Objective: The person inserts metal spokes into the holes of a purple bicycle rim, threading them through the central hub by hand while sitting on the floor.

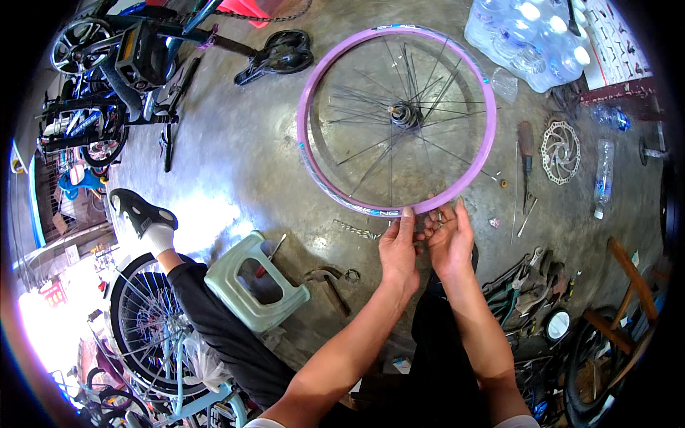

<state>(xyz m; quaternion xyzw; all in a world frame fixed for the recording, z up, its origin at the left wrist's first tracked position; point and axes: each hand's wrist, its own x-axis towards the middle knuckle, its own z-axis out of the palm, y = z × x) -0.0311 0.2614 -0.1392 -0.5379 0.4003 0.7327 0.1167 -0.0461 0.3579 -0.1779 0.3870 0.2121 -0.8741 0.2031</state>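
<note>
A purple bicycle rim (305, 128) is in front of me, its near edge at my hands. Inside its ring is a dark wheel hub (405, 115) with thin black spokes (371, 170) fanning out; many spoke ends stop short of the rim. My left hand (401, 253) pinches the rim's near edge, thumb on top and fingers hidden underneath. Just right of it, my right hand (452, 242) is palm up by the rim, fingers curled around small metallic bits too tiny to name.
Right of the rim lie a screwdriver (526, 146), a brake disc (561, 152) and a plastic bottle (604, 178). Wrapped water bottles (524, 39) stand far right. A green stool (250, 282) and hammer (332, 289) are near left. A black saddle (282, 53) belongs to the far-left bicycle.
</note>
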